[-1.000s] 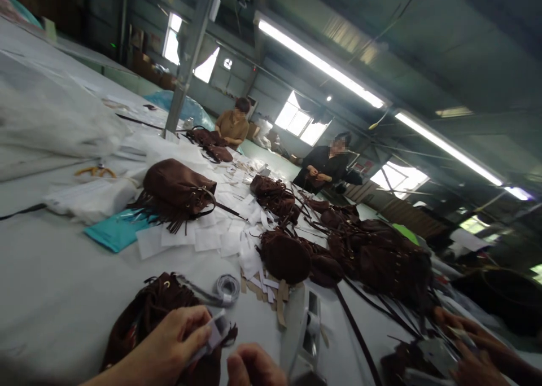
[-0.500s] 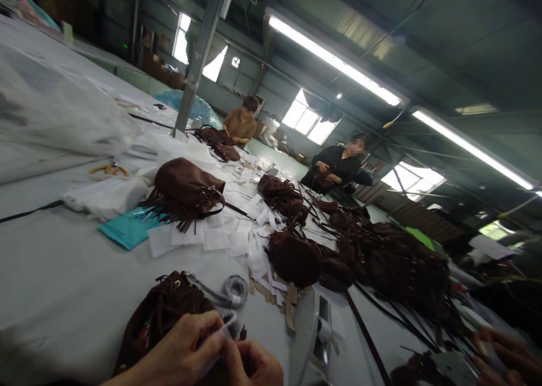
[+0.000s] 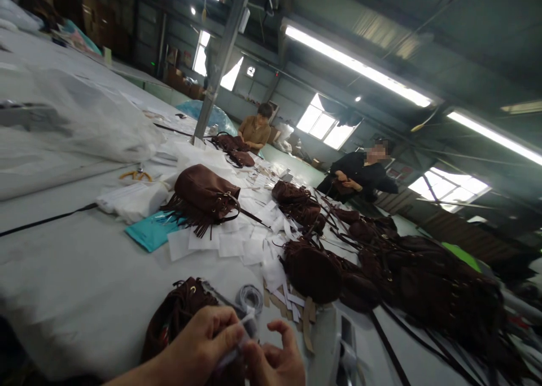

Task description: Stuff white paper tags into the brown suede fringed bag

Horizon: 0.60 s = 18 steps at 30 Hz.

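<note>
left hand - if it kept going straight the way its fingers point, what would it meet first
The left hand points rightward toward the right hand, pinching a small pale strip between them. Going straight on, it would likely meet the right hand's fingertips first; the coiled grey tape roll lies just beyond, though depth is unclear.

Both wrists cut off by bottom edge; pinched strip point(image 3: 237, 341) blurred.

Left hand point(image 3: 203, 341) and right hand point(image 3: 275, 360) meet low in view, fingertips pinched together, grip closed.
</note>
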### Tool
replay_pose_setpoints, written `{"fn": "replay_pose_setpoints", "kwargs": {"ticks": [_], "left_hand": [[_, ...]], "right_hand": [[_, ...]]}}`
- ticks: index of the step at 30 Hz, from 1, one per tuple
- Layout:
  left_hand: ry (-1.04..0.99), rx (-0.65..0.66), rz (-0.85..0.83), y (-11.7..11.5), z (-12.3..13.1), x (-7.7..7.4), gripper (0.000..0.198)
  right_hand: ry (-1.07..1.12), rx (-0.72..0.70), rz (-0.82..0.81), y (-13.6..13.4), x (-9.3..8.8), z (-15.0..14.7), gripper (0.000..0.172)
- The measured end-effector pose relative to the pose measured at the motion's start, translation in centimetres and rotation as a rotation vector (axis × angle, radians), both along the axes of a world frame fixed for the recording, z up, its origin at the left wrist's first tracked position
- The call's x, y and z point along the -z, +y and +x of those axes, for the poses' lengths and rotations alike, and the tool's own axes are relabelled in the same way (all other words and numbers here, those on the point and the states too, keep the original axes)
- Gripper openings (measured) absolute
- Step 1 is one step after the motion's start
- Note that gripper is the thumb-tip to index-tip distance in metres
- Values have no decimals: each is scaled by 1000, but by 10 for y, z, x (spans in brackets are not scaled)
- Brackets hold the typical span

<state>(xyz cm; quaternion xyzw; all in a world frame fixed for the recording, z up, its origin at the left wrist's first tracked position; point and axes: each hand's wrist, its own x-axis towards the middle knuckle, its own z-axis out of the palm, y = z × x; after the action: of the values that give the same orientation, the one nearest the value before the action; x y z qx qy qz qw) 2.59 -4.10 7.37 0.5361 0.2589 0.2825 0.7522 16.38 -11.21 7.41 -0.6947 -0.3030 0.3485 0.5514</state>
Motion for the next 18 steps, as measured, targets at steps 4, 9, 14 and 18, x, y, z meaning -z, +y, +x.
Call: {"fn": "replay_pose_setpoints", "kwargs": {"ticks": [4, 9, 14, 18], "left_hand": [[-280, 333, -415, 17, -7, -1, 29], [-406, 377, -581, 26, -18, 9, 22], [-397, 351, -597, 20, -22, 29, 16], [-278, 410, -617, 14, -27, 42, 24]], "right_hand": [[142, -300, 98, 15, -12, -5, 51], [191, -490, 142, 35, -21, -7, 36], [251, -574, 89, 25, 4, -5, 36], [330, -588, 96, 9, 25, -13, 35]]}}
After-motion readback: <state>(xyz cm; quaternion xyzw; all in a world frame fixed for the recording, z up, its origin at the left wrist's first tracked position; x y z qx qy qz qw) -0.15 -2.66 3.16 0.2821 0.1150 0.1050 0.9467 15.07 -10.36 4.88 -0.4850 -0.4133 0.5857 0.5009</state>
